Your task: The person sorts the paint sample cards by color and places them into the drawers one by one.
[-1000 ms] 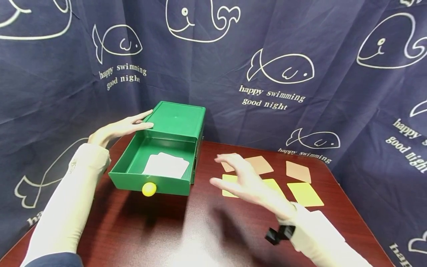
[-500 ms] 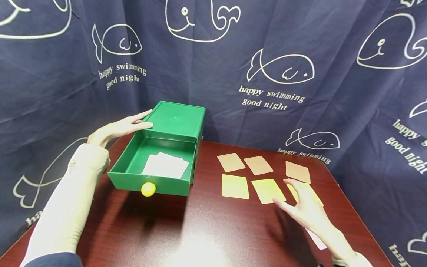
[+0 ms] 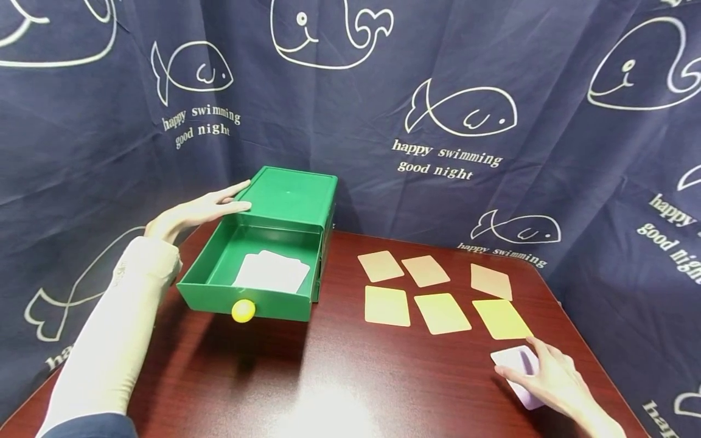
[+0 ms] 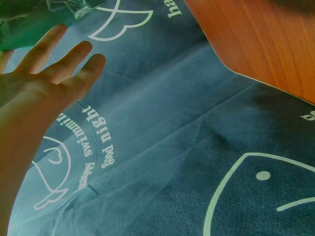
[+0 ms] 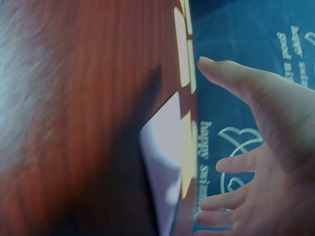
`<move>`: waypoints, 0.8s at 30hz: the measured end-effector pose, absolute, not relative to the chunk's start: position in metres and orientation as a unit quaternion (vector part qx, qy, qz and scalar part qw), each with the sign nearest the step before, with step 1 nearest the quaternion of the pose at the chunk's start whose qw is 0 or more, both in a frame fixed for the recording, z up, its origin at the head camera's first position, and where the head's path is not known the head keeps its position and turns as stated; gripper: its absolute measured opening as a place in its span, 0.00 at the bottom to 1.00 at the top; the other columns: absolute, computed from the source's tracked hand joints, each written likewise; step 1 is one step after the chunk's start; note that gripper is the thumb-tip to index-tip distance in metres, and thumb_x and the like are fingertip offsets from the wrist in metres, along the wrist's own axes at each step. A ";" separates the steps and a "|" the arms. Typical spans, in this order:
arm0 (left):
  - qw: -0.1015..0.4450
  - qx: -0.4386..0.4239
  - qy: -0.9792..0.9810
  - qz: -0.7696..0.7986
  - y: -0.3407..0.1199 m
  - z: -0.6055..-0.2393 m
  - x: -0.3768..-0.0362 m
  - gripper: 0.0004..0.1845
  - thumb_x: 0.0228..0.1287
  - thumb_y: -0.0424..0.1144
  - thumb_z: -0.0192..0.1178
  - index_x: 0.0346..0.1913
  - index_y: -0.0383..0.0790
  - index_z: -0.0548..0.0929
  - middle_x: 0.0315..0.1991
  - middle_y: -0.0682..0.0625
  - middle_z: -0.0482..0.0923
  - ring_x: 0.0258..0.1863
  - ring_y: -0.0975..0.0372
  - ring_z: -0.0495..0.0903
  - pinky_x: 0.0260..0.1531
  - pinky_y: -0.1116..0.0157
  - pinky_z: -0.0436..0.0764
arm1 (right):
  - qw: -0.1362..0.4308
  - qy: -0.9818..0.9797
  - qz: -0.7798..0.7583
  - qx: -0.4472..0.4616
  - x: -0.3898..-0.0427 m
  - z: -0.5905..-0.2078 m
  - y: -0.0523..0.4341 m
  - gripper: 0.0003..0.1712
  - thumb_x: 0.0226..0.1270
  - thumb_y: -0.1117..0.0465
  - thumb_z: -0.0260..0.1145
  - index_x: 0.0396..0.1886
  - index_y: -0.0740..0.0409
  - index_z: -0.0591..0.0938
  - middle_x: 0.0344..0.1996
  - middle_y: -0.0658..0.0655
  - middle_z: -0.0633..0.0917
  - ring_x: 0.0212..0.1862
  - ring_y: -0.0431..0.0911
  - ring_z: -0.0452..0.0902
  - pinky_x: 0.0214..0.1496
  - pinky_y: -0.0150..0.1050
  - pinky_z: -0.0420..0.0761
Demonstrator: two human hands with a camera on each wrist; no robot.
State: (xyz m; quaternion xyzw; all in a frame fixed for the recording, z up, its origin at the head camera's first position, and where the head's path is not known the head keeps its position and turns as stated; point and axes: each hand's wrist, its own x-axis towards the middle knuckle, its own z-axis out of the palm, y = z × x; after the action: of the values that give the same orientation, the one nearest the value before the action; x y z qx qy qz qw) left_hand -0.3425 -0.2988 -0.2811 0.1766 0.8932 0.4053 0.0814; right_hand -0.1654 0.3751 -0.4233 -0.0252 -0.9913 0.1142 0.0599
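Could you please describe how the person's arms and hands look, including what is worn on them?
The left hand is bare; its forearm wears a cream sleeve with faint lettering, below a dark blue sleeve. The right hand is also bare; no sleeve shows there.

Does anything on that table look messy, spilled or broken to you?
Nothing looks spilled or broken. It's just slightly untidy: the white cards overlap unevenly in the open green drawer, the peach cards slant differently with a wider gap before the rightmost, and the lavender card, partly hidden by the right hand, is askew.
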 end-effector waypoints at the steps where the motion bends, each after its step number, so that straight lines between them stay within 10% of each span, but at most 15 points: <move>1: 0.081 0.176 0.893 0.406 -0.299 -0.281 -0.342 0.38 0.73 0.52 0.50 0.78 0.60 0.42 0.77 0.41 0.48 0.74 0.50 0.53 0.73 0.46 0.53 | 0.050 -0.992 0.112 -0.028 -0.165 -0.425 0.378 0.61 0.47 0.27 0.68 0.66 0.69 0.63 0.57 0.80 0.69 0.52 0.74 0.65 0.42 0.69 0.72; 24: 0.084 0.168 0.893 0.408 -0.299 -0.281 -0.341 0.39 0.71 0.55 0.51 0.77 0.61 0.43 0.77 0.42 0.50 0.74 0.50 0.53 0.74 0.46 0.52 | -0.004 -0.995 0.085 -0.049 -0.167 -0.431 0.389 0.64 0.36 0.27 0.73 0.60 0.71 0.66 0.42 0.76 0.77 0.39 0.63 0.74 0.33 0.61 0.76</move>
State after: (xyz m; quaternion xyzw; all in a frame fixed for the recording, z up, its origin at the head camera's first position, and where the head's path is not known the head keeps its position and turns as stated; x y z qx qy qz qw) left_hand -0.3407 -0.2986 -0.2808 0.1685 0.8933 0.4081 0.0837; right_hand -0.1671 0.3887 -0.4311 -0.0491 -0.9951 0.0852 -0.0044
